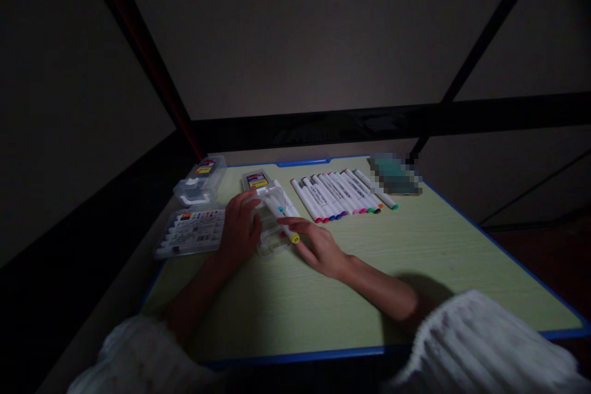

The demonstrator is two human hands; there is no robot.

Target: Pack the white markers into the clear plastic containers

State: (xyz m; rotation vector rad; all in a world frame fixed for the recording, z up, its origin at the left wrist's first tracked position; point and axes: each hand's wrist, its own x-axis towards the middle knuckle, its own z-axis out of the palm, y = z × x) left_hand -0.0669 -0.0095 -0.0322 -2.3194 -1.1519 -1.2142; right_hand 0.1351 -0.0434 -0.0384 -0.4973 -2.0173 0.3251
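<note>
My left hand [240,228] rests on the left side of a clear plastic marker case [268,221] in the middle of the table, fingers curled against it. My right hand [318,246] pinches a white marker with a yellow cap [284,221] that lies slanted over the case. A row of several white markers with coloured caps [339,194] lies just beyond my right hand.
A closed case full of markers [191,231] lies at the left edge, with another clear case [201,181] behind it. A blurred teal object [394,173] sits at the far right of the pale green, blue-edged table [415,271]. Dark frame bars rise behind.
</note>
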